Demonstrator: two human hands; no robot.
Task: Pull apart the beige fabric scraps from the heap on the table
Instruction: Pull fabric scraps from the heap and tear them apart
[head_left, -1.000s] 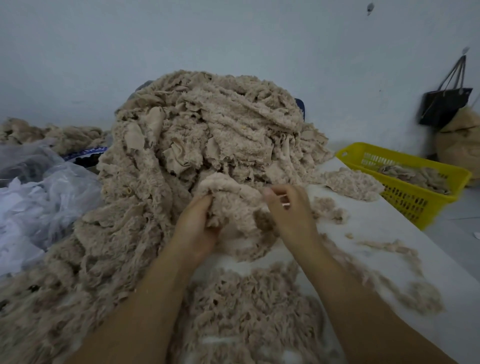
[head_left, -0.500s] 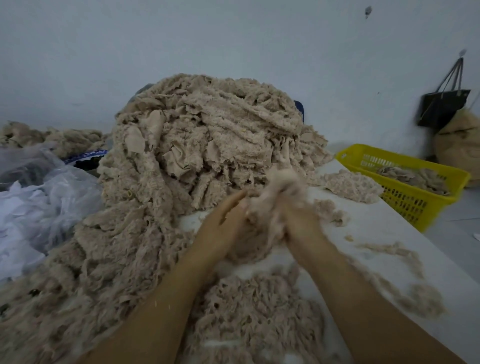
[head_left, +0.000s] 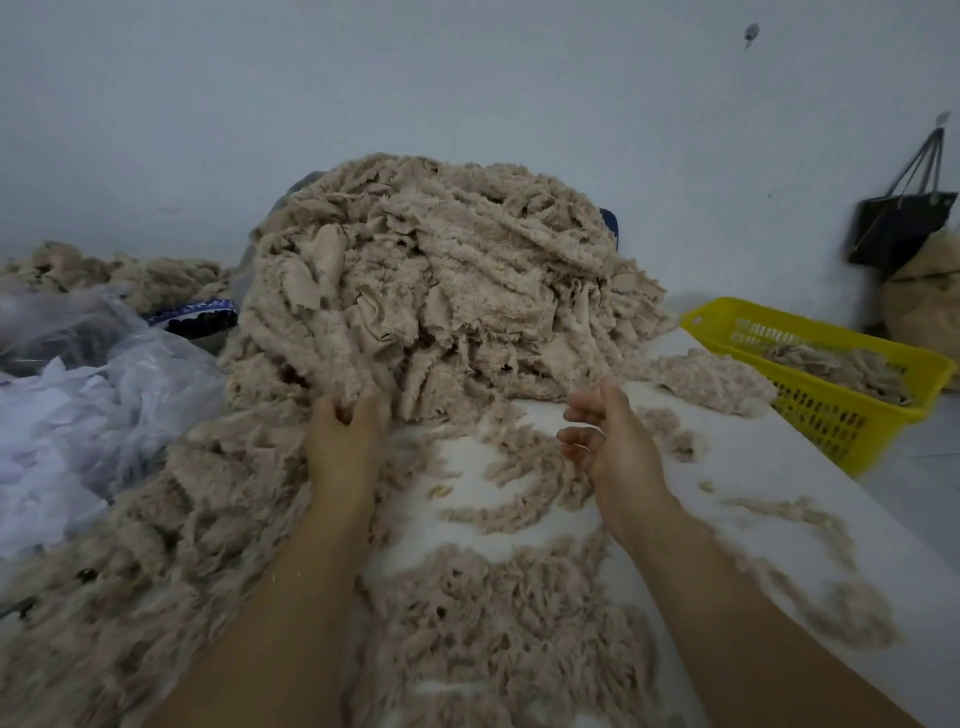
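A tall heap of beige fabric scraps (head_left: 441, 291) fills the middle of the white table (head_left: 753, 478). My left hand (head_left: 345, 441) reaches into the heap's lower left edge, its fingers curled round a tuft of scraps there. My right hand (head_left: 605, 436) hovers just right of the heap's foot, fingers loosely bent and holding nothing. Pulled-apart scraps (head_left: 504, 623) lie spread on the table between my forearms, and thin strands (head_left: 524, 473) lie under my right hand.
A yellow plastic basket (head_left: 831, 400) with some beige scraps sits at the table's right edge. White plastic bags (head_left: 78, 415) lie at the left. A black bag (head_left: 898, 223) hangs on the wall at far right, above a tan sack (head_left: 924, 301).
Both hands held one clump together in front of the heap. That clump is gone from my hands; my left hand has moved left into the heap, my right hand has opened and drawn right.
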